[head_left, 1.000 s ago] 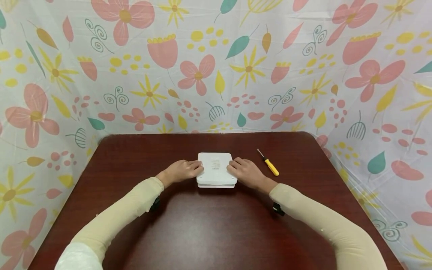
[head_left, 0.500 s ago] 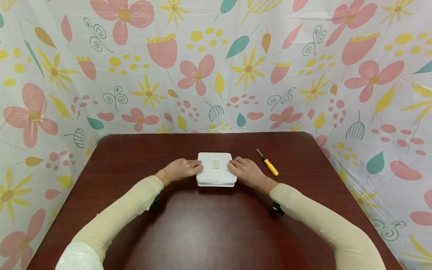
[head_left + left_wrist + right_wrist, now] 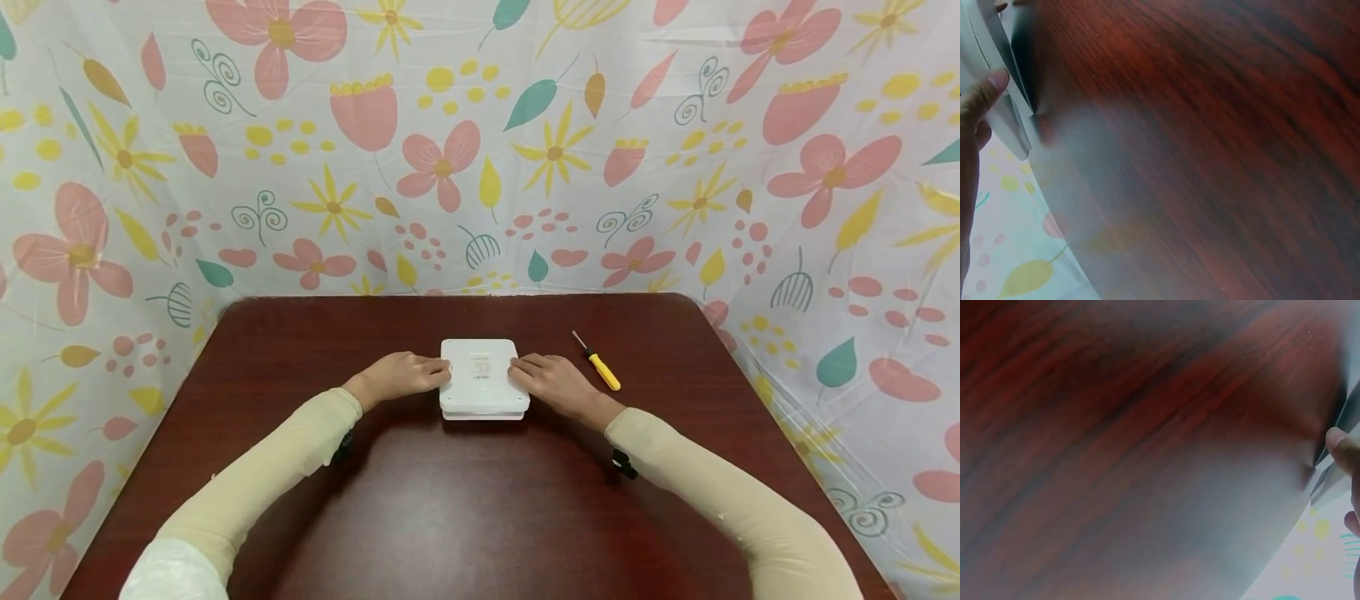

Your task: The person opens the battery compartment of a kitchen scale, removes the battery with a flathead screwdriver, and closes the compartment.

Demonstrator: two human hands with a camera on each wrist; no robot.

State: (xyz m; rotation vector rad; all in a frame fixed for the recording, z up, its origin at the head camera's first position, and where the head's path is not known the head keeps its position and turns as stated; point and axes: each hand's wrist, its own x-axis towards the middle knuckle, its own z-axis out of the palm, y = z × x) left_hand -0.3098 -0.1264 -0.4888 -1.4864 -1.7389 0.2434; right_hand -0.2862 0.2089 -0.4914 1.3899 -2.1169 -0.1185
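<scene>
A flat white square box (image 3: 483, 392) sits near the middle of the table, with a small printed label on its upward face and small holes near its front corners. A seam or gap runs along its front side. My left hand (image 3: 405, 375) grips the left side, and my right hand (image 3: 555, 383) holds the right side. In the left wrist view, the left thumb (image 3: 988, 90) presses the box's side wall. The right wrist view has the right thumb (image 3: 1342, 447) against the opposite wall. Most of the other fingers are hidden in the wrist views.
A screwdriver (image 3: 602, 371) with a yellow handle lies to the right of the box, beyond my right hand. The dark red-brown wooden table (image 3: 450, 508) reaches back to a flower-printed curtain (image 3: 480, 167), which also hangs along both sides.
Both hands keep hold of the white box, which stays in nearly the same place. The right hand's fingers have shifted slightly outward toward the box's right edge.
</scene>
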